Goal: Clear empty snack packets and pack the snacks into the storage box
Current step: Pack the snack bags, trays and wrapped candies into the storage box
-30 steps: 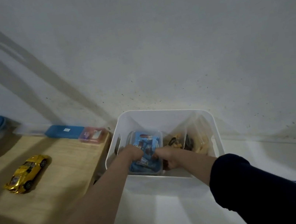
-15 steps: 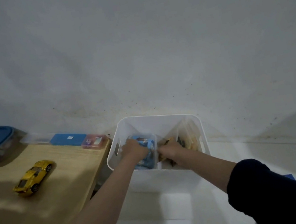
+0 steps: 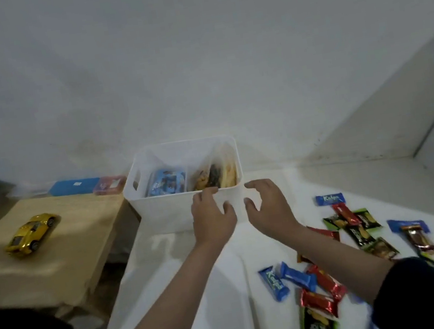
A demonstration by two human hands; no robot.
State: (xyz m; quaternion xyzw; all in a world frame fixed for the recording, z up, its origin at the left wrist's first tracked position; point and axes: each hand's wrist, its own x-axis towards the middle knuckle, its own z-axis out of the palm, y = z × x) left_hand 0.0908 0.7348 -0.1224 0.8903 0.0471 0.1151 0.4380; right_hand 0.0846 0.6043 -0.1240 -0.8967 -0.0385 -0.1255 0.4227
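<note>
Hands [image 3: 241,211] before storage box [image 3: 161,213]

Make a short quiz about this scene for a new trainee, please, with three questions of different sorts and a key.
1. True or false: the left hand and the right hand are both empty, in front of the white storage box.
2. Multiple choice: where does the yellow toy car stand? A) inside the box B) on the wooden table C) among the snacks
3. Fill in: the loose snack packets lie on the white surface at the person's ____ side.

Key: 1 true; 2 B; 3 right.
</note>
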